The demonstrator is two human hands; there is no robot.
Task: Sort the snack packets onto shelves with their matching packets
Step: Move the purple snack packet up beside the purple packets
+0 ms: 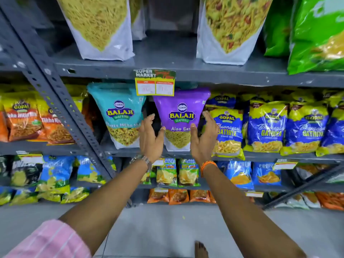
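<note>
A purple Balaji Aloo Sev packet (181, 112) stands upright on the middle shelf (130, 150). My left hand (149, 138) is at its left edge and my right hand (203, 138) at its right edge. Both palms face inward with fingers spread, the thumbs touching the packet's front. A teal Balaji packet (119, 112) stands just left of it. Blue and yellow Gopal Gathiya packets (266, 127) fill the shelf to the right.
Orange Gopal packets (24, 120) sit left of a slanted grey upright (61, 101). Big white pouches (100, 28) and green bags (316, 34) stand on the upper shelf. Lower shelves hold blue and orange packets (240, 174). A yellow price tag (154, 84) hangs above.
</note>
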